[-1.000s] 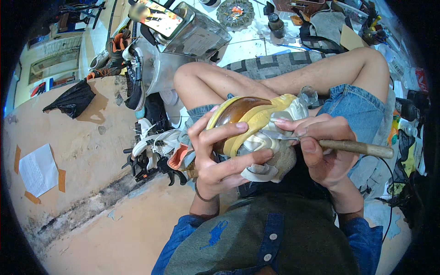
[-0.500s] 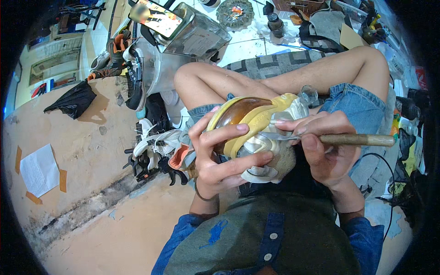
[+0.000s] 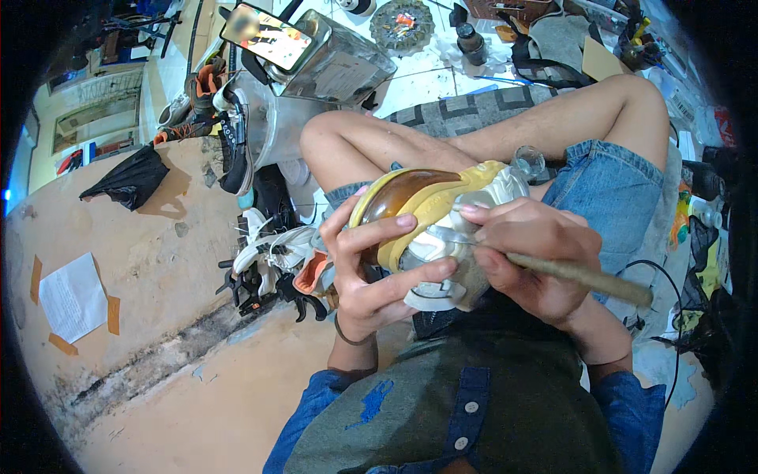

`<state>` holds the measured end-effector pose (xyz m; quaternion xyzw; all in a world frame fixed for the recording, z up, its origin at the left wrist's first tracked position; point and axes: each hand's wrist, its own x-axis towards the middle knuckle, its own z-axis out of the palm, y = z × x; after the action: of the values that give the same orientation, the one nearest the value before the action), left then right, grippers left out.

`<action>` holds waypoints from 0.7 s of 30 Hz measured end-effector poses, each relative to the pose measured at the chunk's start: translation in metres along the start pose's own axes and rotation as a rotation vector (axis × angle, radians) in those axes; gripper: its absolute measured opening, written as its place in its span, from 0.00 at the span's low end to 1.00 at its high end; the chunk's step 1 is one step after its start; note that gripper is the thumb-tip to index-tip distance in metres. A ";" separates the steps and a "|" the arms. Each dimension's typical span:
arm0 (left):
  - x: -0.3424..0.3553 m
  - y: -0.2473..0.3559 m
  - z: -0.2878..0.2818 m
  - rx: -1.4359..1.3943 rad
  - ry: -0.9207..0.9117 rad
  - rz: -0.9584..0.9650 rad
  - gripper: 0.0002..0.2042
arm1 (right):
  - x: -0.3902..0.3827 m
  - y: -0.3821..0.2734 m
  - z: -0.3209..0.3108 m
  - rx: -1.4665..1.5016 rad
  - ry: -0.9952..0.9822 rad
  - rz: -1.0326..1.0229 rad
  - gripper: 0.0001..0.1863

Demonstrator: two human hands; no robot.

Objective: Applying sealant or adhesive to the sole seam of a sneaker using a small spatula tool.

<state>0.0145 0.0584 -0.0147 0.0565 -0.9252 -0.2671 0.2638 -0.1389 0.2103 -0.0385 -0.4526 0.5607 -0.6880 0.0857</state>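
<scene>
A shoe lies tilted over my lap, its yellow sole with a glossy brown section facing up and left. White ridged parts and a grey fuzzy upper show on its near side. My left hand is closed around its left end, fingers spread over the sole edge and the white part. Pinched in my right hand is a wooden-handled tool with a thin, pale metal-looking tip. That tip meets the white part below the yellow edge; its exact end is too small to tell.
At left, several shoes and black clamps sit beside a tan board edge. Beyond my knees stand a glass container with a phone on it, an ashtray and a dark bottle. A small glass rests by my lap.
My right hand has shifted a little left along the shoe, and the tool's handle now slants down to the right instead of lying level. The left hand keeps its hold.
</scene>
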 end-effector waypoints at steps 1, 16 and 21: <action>-0.002 -0.002 -0.003 -0.018 -0.019 0.001 0.14 | -0.003 0.003 0.004 0.071 0.062 0.025 0.09; 0.000 0.004 0.000 -0.022 0.004 0.013 0.18 | -0.008 -0.001 0.002 0.218 0.156 0.189 0.07; 0.002 0.008 -0.002 -0.004 -0.013 0.003 0.16 | -0.006 0.002 -0.002 0.132 0.060 0.041 0.08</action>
<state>0.0143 0.0639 -0.0079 0.0527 -0.9264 -0.2687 0.2585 -0.1373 0.2147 -0.0431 -0.4137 0.5255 -0.7349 0.1128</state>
